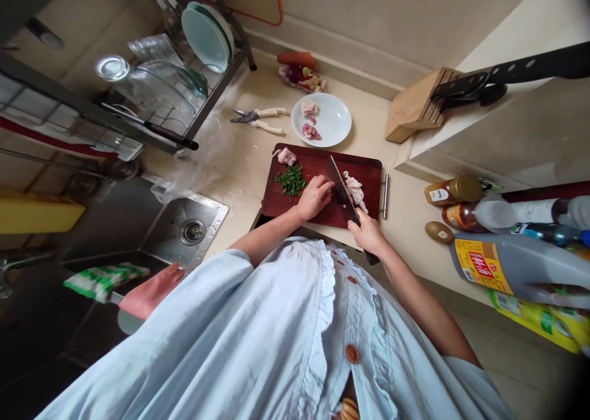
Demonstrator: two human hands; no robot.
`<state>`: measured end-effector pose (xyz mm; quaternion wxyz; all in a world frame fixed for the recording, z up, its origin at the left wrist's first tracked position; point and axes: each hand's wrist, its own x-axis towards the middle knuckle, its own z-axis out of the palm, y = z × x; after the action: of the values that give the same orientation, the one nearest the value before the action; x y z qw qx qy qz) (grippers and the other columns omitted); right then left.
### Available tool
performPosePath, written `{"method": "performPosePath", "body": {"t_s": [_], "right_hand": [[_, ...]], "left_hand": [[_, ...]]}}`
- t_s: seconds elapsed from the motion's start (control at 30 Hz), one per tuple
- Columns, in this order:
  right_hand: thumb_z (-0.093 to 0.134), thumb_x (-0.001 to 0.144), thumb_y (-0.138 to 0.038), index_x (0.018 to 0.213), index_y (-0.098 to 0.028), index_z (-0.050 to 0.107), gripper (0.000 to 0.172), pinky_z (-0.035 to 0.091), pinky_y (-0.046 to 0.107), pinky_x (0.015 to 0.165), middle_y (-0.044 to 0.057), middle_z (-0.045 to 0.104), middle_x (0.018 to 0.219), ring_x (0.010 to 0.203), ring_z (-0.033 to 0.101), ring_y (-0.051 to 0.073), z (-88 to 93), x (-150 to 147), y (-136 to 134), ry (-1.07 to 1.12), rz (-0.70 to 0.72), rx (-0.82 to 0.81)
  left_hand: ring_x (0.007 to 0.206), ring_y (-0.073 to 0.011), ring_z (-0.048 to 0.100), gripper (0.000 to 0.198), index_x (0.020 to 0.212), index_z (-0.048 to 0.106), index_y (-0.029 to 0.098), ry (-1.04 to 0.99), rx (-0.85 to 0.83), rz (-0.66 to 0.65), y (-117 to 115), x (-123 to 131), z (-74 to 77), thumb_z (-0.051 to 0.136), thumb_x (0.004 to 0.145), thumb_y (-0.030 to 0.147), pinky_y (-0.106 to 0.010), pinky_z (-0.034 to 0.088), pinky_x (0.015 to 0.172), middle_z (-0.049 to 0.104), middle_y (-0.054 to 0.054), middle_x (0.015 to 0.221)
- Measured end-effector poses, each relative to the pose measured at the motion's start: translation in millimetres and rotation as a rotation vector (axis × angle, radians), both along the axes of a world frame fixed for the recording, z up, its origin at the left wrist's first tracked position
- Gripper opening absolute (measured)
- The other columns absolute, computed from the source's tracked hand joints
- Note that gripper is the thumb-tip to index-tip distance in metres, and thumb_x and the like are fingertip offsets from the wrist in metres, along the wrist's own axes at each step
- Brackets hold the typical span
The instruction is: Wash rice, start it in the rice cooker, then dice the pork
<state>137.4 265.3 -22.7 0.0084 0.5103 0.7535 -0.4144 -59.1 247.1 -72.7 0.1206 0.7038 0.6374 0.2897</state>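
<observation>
My right hand (367, 230) is closed round the handle of a dark cleaver (342, 189), whose blade points up and to the left over the red-brown cutting board (366, 162). Close to the left side of the blade, my left hand (315, 196) has its fingers curled together; what lies under the fingertips is hidden. Pale chopped meat (354, 191) lies to the right of the blade. Chopped green pieces (291, 180) form a pile at the board's left, with a pink meat piece (286, 156) above them.
Behind the board stand a white plate (334, 122) with meat and open pliers-like shears (260, 118). A dish rack (203, 125) and sink (173, 223) are at left. A knife block (412, 106), bottles and a large jug (520, 266) are at right.
</observation>
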Motion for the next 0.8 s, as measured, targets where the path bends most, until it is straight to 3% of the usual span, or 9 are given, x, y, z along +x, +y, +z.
{"method": "performPosePath", "body": {"t_s": [0.07,0.2,0.37,0.57,0.8], "right_hand": [[0.044,0.082,-0.030,0.109,-0.022,0.058,0.032,0.042,0.024,0.053,0.000,0.061,0.066,0.054,0.057,0.015,-0.6,5.1,-4.0,0.008,-0.037,-0.034],[0.044,0.082,-0.030,0.106,-0.021,0.059,0.030,0.042,0.024,0.057,0.003,0.064,0.071,0.059,0.058,0.016,4.1,6.9,-12.8,0.010,-0.049,-0.012],[0.042,0.083,-0.030,0.110,-0.019,0.058,0.033,0.041,0.024,0.060,0.004,0.065,0.074,0.064,0.059,0.017,16.7,3.9,-17.2,0.016,-0.033,0.036],[0.040,0.084,-0.027,0.110,-0.018,0.056,0.033,0.039,0.025,0.059,0.003,0.063,0.071,0.061,0.057,0.018,33.8,10.7,-27.8,-0.039,0.029,0.042],[0.039,0.083,-0.022,0.110,-0.017,0.055,0.032,0.036,0.025,0.059,0.005,0.064,0.071,0.066,0.060,0.020,32.1,20.0,-33.8,-0.166,0.113,0.038]], "left_hand": [[0.097,-0.0192,0.051,0.014,0.097,0.061,0.018,-0.034,0.053,0.023,0.7,-2.6,4.0,0.054,0.086,0.022,-0.033,0.044,0.085,0.058,-0.008,0.106],[0.088,-0.0176,0.052,0.018,0.083,0.064,0.019,-0.067,0.043,0.128,-10.7,-6.6,4.5,0.051,0.090,0.029,-0.032,0.045,0.080,0.061,-0.006,0.092],[0.083,-0.0176,0.053,0.021,0.084,0.068,0.019,-0.045,-0.035,0.049,-10.4,-5.1,-5.5,0.051,0.090,0.031,-0.031,0.045,0.077,0.062,-0.006,0.087],[0.081,-0.0171,0.053,0.021,0.079,0.067,0.018,-0.010,-0.036,0.042,-1.8,-1.5,-10.2,0.052,0.090,0.029,-0.029,0.045,0.076,0.059,-0.005,0.083],[0.082,-0.0193,0.051,0.012,0.085,0.066,0.018,-0.009,-0.049,0.087,-1.2,5.6,-8.0,0.056,0.085,0.025,-0.031,0.044,0.074,0.058,-0.006,0.085]]}}
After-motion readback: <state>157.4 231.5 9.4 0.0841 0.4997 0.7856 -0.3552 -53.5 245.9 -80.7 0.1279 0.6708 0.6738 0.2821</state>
